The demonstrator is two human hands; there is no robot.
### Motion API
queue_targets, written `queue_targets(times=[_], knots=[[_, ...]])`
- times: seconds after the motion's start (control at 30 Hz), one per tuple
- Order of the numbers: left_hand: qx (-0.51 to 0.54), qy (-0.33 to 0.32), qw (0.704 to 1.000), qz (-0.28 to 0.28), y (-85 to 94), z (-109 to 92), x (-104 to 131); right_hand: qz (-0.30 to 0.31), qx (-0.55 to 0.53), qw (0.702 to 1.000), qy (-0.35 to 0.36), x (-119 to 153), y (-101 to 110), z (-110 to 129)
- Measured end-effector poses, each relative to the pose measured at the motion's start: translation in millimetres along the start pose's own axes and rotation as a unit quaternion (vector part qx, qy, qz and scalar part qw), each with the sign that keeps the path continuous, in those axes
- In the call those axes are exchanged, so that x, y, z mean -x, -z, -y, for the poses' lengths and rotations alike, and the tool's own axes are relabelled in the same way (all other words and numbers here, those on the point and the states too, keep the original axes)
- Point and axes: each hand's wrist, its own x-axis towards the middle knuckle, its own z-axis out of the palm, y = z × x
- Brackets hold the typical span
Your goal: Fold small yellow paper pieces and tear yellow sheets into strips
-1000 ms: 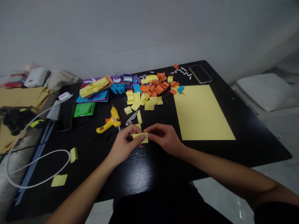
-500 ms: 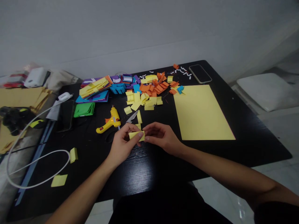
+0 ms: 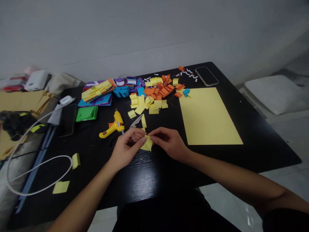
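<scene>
Between my two hands is a small piece of yellow paper (image 3: 147, 144), creased and hanging at a slant. My left hand (image 3: 127, 145) pinches its upper left edge between thumb and fingers. On the other side, my right hand (image 3: 171, 143) pinches the upper right edge. Just beyond my left hand lie scissors (image 3: 136, 121), their handles partly hidden, with a narrow yellow strip (image 3: 144, 121) beside the blades. To the left rests a yellow glue gun (image 3: 113, 125). Past the scissors spreads a pile of yellow paper pieces (image 3: 145, 104) and folded orange pieces (image 3: 159, 91).
A large yellow sheet (image 3: 210, 119) lies at the right, below a phone (image 3: 207, 76). Stacks of coloured paper (image 3: 98, 91) and a green bundle (image 3: 87, 113) sit at the back left. A white cable (image 3: 40, 193) loops over the left edge near loose yellow pieces (image 3: 61, 187).
The yellow paper in my hands has turned from a flat, level fold to a slanted shape pointing down. My right thumb and fingers have closed in on its edge.
</scene>
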Motion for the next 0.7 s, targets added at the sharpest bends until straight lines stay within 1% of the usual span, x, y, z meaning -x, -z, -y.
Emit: queue_targets(times=[0.13,0.37,0.7], knots=[[-0.017,-0.019,1.000,0.006,2.7,1.9,-1.4,-0.009,0.022,1.000,0.019,-0.3,-0.3,-2.1],[-0.034,-0.014,0.999,0.004,3.9,2.2,-1.1,0.000,0.015,1.000,0.027,0.6,-0.4,-5.0],[-0.058,-0.007,0.998,0.005,5.0,7.0,0.3,-0.014,0.122,0.990,0.071,0.5,3.0,-5.0]])
